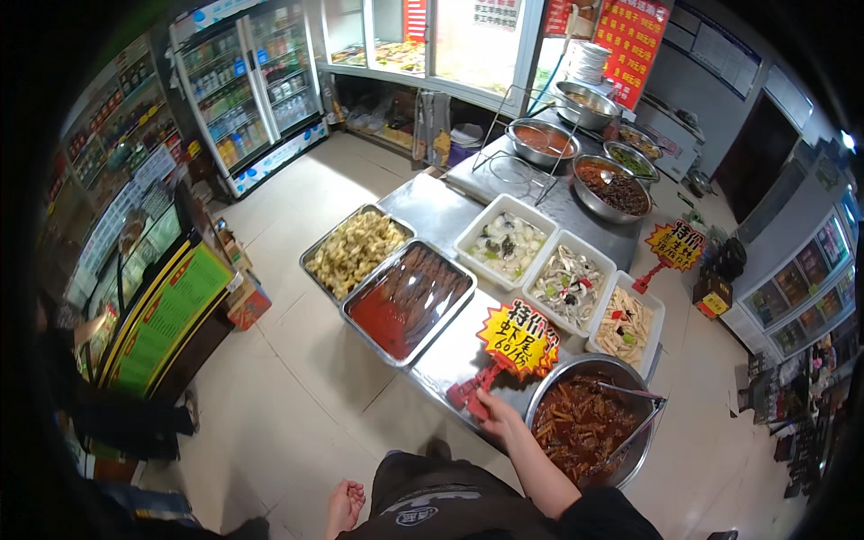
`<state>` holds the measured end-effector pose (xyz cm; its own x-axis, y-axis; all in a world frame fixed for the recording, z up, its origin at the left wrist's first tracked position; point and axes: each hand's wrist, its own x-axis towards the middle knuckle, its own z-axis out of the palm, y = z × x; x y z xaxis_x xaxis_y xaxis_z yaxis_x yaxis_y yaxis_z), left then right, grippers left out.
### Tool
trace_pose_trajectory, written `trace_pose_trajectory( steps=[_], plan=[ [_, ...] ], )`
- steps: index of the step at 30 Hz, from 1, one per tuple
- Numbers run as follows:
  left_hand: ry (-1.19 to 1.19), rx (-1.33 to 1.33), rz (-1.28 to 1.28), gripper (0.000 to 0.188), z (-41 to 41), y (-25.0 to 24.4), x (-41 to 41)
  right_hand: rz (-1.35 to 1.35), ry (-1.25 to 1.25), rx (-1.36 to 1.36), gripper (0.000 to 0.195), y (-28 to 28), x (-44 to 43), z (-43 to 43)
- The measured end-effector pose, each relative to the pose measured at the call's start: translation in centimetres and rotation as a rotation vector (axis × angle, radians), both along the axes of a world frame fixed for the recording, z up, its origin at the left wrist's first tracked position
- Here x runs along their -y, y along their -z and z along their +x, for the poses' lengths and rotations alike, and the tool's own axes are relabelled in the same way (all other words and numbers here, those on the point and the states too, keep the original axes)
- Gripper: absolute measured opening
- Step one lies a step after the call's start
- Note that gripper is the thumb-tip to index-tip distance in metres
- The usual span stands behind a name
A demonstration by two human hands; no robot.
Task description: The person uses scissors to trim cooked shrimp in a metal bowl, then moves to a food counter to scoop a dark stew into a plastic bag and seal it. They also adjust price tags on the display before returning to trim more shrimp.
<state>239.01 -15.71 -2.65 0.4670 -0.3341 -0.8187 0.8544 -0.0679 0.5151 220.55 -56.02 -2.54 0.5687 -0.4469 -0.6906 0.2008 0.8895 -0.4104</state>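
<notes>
My right hand (498,413) grips the red plastic clip (472,395) of a yellow starburst price sign (518,339) at the near edge of a steel table (442,385). To the right of that hand sits a steel basin (580,428) of saucy brown food, with metal tongs (628,432) resting in it. Beyond the sign are a steel tray (405,304) of dark pieces in red sauce and white tubs of food (570,280). My left hand (347,503) hangs beside my dark apron, fingers curled, holding nothing.
A tray of yellowish chunks (358,253) stands at the table's left. Farther back are a wire rack (526,155) and several steel bowls (611,189). A second price sign (675,246) stands by the right tub. At left, a person's dark sleeve (121,418) shows near a green-panelled counter (169,317).
</notes>
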Motion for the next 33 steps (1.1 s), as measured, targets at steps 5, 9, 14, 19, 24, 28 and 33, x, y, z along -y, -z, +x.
trace_pose_trajectory(
  steps=[5, 9, 14, 19, 24, 28, 33],
  plan=[
    [0.251, 0.017, 0.009, 0.021, 8.4, -1.0, 9.1, -0.372, -0.146, -0.105, 0.051, -10.0, 2.9, 1.0],
    [0.46, -0.014, -0.034, 0.019, 12.8, -1.5, 17.3, -0.751, -0.274, -0.508, 0.051, -14.6, 14.4, 4.2],
    [0.759, 0.048, 0.002, 0.016, 18.0, -1.2, 24.0, -1.213, 0.115, -0.755, 0.041, -10.7, 32.8, 6.9],
    [0.739, 0.429, 0.053, 0.025, 23.2, -3.7, 25.9, -1.503, 0.166, -0.859, 0.044, -5.0, 51.6, 5.3],
    [0.782, 0.396, 0.171, 0.022, 28.5, -7.3, 26.1, -1.501, -0.014, -1.044, 0.045, -4.2, 58.4, 8.5],
    [0.778, 0.378, 0.194, 0.023, 29.9, -7.9, 27.9, -1.408, -0.098, -0.981, 0.046, -5.1, 56.1, 12.6],
    [0.954, 0.314, 0.109, 0.024, 31.5, -6.8, 32.3, -1.688, 0.059, -1.477, 0.068, -0.9, 56.2, 9.6]
  ],
)
